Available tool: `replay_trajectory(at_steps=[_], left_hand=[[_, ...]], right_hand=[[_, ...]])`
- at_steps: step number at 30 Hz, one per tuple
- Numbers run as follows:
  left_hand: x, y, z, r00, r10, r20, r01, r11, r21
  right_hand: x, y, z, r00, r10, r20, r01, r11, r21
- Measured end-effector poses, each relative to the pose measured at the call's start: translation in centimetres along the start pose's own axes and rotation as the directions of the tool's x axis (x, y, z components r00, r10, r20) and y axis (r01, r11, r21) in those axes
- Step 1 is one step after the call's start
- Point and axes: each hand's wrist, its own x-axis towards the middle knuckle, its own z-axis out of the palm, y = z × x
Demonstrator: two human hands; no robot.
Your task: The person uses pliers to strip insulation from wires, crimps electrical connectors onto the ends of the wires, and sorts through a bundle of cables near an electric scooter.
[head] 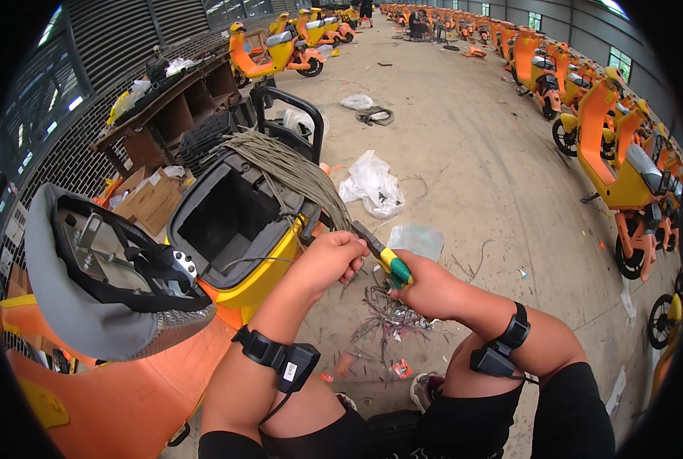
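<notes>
My right hand (pixel 427 284) grips pliers (pixel 396 267) with yellow-and-green handles; their dark jaws point up and left, beside the hanging end of a bundle of grey-brown cords (pixel 295 166). My left hand (pixel 336 258) is closed with fingertips pinched near the jaws; what lies between them is too small to tell. The bundle drapes over the rear of an orange-and-yellow electric scooter (pixel 261 292), across the rim of its open black storage compartment (pixel 227 215). The scooter's grey seat (pixel 83 298) is tipped up at the left. A thin cable (pixel 255 260) crosses the compartment's near edge.
Cut wire scraps (pixel 381 321) litter the floor below my hands. Plastic bags (pixel 373 183) and a coil of black cable (pixel 376 116) lie ahead. A cardboard box (pixel 149 201) and a brown cabinet (pixel 169 109) stand at left. Scooters (pixel 622 166) line the right; a person (pixel 419 26) sits far off.
</notes>
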Motion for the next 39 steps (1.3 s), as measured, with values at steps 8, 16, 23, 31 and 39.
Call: replay_trajectory(at_steps=[8,16,23,31,39], left_hand=[[0.6,-0.2,1.4,0.989,-0.037,-0.143,0.01,0.983,-0.186],[-0.2,1.2,2.9,0.967,-0.004,-0.255,-0.081,0.943,-0.323],[-1.0,2.3,3.2,0.974,0.034,-0.222,-0.141,0.863,-0.485],[-0.8,2.0,2.8,0.981,0.028,-0.191,-0.131,0.821,-0.555],[-0.6,2.2,2.5,0.983,0.022,-0.18,-0.125,0.801,-0.585]], right_hand=[[0.3,0.2,0.3,0.999,-0.012,-0.036,0.01,0.999,-0.054],[0.1,-0.4,-0.2,0.987,0.086,0.136,-0.129,0.93,0.344],[-1.1,-1.8,-1.2,0.985,0.039,0.166,-0.122,0.844,0.523],[-1.5,-2.5,-1.3,0.978,0.021,0.208,-0.145,0.785,0.603],[-1.4,-2.4,-1.2,0.968,0.01,0.249,-0.182,0.713,0.678]])
